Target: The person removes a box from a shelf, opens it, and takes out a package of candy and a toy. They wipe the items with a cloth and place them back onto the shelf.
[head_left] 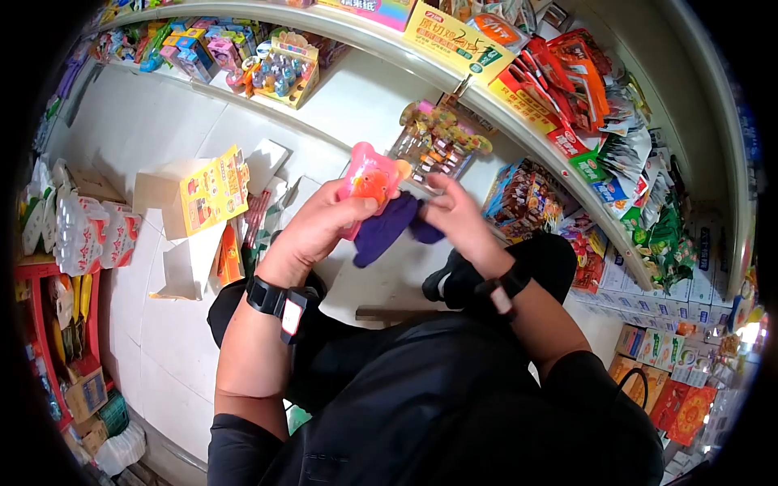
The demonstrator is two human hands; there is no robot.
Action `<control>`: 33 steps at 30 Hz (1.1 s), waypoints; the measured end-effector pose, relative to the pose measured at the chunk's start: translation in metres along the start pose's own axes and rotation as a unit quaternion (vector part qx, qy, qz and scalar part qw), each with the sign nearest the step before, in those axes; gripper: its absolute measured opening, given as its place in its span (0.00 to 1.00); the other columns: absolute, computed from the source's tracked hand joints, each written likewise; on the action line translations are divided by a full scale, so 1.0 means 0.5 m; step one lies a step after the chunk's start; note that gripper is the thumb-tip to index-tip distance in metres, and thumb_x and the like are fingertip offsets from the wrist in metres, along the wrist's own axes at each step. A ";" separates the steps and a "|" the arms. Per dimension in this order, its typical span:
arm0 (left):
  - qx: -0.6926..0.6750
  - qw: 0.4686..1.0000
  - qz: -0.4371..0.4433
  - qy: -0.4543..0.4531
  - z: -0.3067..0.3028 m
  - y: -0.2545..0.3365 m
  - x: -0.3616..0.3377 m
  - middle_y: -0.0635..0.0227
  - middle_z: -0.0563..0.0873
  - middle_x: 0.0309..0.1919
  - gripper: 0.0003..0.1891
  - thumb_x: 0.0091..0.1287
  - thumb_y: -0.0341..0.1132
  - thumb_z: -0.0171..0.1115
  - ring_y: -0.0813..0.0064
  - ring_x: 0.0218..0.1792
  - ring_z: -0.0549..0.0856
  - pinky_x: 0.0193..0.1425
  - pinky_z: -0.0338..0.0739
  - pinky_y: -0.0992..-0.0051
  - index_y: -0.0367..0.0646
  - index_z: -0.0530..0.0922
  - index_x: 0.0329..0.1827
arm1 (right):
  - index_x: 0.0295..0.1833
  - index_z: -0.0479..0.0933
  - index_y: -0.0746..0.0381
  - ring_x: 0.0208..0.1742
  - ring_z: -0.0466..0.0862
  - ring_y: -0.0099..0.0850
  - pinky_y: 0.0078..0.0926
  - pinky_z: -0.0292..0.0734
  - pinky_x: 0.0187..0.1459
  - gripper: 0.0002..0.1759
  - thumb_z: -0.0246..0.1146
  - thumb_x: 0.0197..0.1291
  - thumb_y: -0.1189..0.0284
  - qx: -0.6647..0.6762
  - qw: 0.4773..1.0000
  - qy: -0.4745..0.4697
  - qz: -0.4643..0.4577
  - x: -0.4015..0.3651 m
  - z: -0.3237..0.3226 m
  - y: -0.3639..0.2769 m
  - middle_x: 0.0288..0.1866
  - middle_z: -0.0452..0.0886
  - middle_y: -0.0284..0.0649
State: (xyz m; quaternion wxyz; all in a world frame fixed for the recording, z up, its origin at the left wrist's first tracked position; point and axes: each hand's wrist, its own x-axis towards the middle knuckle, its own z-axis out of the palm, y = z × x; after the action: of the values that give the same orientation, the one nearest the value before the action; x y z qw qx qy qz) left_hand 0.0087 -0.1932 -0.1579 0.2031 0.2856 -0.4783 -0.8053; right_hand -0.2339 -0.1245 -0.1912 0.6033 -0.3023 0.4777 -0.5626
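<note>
Near the middle of the view, my left hand (328, 215) is closed on a pink package (370, 180) with an orange figure on it, thumb across its front. A dark purple cloth (387, 231) hangs just below and to the right of the package, between my two hands. My right hand (455, 212) is at the cloth's right side, slightly blurred, with its fingers bent toward it; whether they grip it is unclear. Beyond my hands, a rack of small items (438, 146) stands on the low white shelf.
An open cardboard box (158, 194) with a yellow printed flap lies on the tiled floor at left. Snack packets (567, 81) fill the curved upper shelf at right. Boxed toys (284, 73) stand at upper left, and a red rack (40, 267) is at far left.
</note>
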 end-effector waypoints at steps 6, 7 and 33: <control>-0.043 0.998 -0.028 0.033 0.046 -0.019 0.024 0.72 0.85 0.47 0.20 0.68 0.35 0.63 0.84 0.45 0.81 0.53 0.74 0.80 0.35 0.78 0.60 | 0.56 0.77 0.64 0.57 0.76 0.27 0.28 0.74 0.54 0.19 0.65 0.58 0.73 -0.226 0.965 -0.134 -0.012 -0.045 -0.022 0.063 0.56 0.77 0.37; -0.043 0.998 -0.031 0.030 0.052 -0.020 0.025 0.72 0.85 0.47 0.20 0.68 0.35 0.63 0.84 0.45 0.81 0.53 0.74 0.80 0.35 0.78 0.60 | 0.55 0.77 0.64 0.55 0.77 0.24 0.27 0.74 0.53 0.17 0.63 0.61 0.72 -0.137 0.979 -0.137 0.062 -0.055 -0.012 0.072 0.53 0.78 0.35; 0.075 0.997 0.012 -0.030 0.051 -0.054 0.046 0.76 0.82 0.38 0.23 0.65 0.38 0.63 0.84 0.37 0.77 0.41 0.73 0.82 0.42 0.78 0.63 | 0.65 0.70 0.67 0.60 0.81 0.34 0.37 0.75 0.65 0.25 0.48 0.76 0.58 0.244 0.953 -0.083 0.162 -0.052 -0.031 0.045 0.62 0.79 0.43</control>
State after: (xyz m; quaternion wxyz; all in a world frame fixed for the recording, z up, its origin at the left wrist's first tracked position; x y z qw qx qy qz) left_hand -0.0268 -0.1778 -0.1780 0.1759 0.2700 -0.5465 -0.7730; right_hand -0.2370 -0.0924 -0.2111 0.7790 -0.1101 0.3168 -0.5298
